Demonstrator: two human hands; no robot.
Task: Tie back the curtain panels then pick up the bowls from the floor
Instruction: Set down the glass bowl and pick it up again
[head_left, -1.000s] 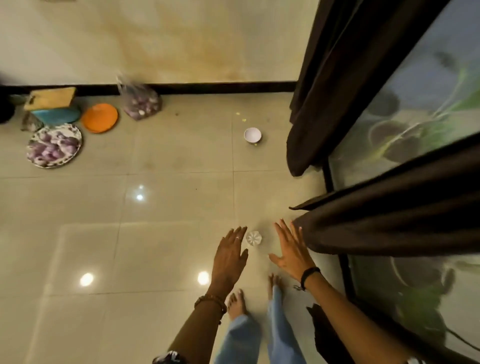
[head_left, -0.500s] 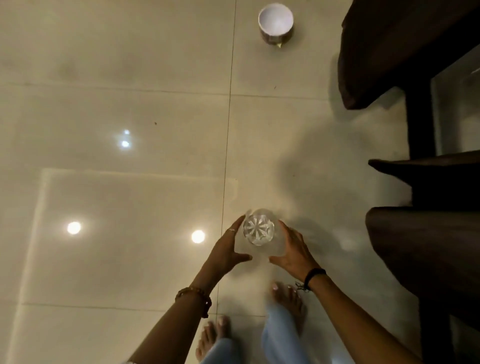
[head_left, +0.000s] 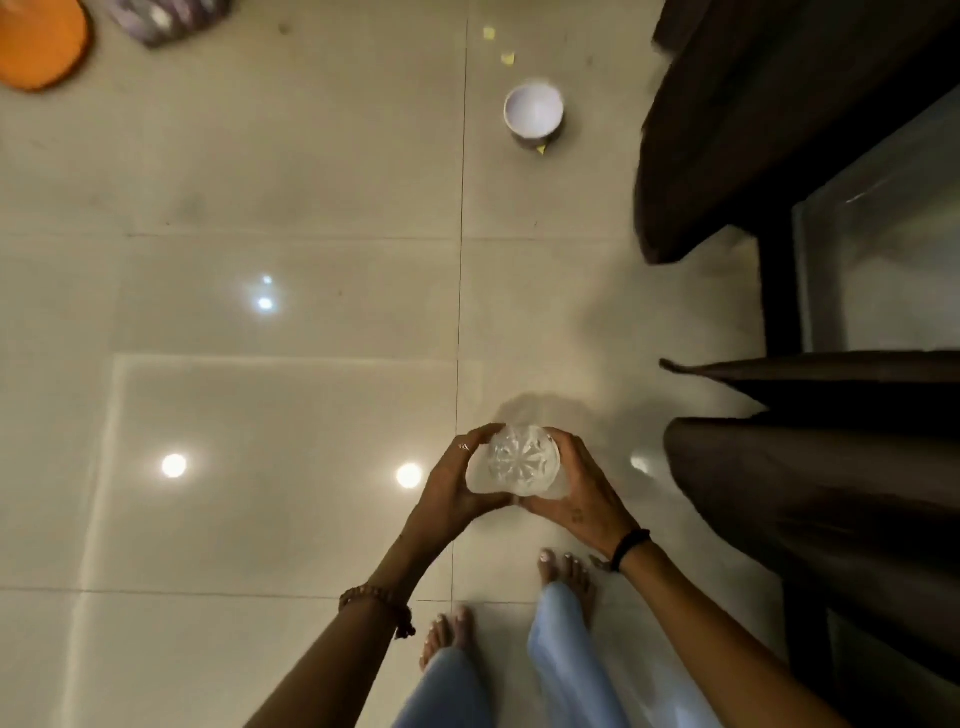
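The step in hand looks like the bowl pickup, not the curtains: the left hand (head_left: 451, 486) and the right hand (head_left: 584, 493) cup a cut-glass bowl (head_left: 522, 464) between them, the fingers (head_left: 563, 441) of each curled round its sides and the thumbs meeting under its near edge. The glass bowl sits in front of the person's bare feet, over the pale tiled floor (head_left: 291, 208); whether it has cleared the tiles or rests on them cannot be told from this high view. A second, white bowl (head_left: 533, 111) stands upright on the floor well ahead, near the hem of the far curtain panel (head_left: 727, 130), with a few yellow scraps just beside it. The near curtain panel (head_left: 810, 499) hangs at the right, close to the right hand but not touching it; no tie is visible on either panel. The next move probably calls for one hand to take the glass bowl alone, so the other is free to reach forward for the white bowl, and a step or a lean toward it.
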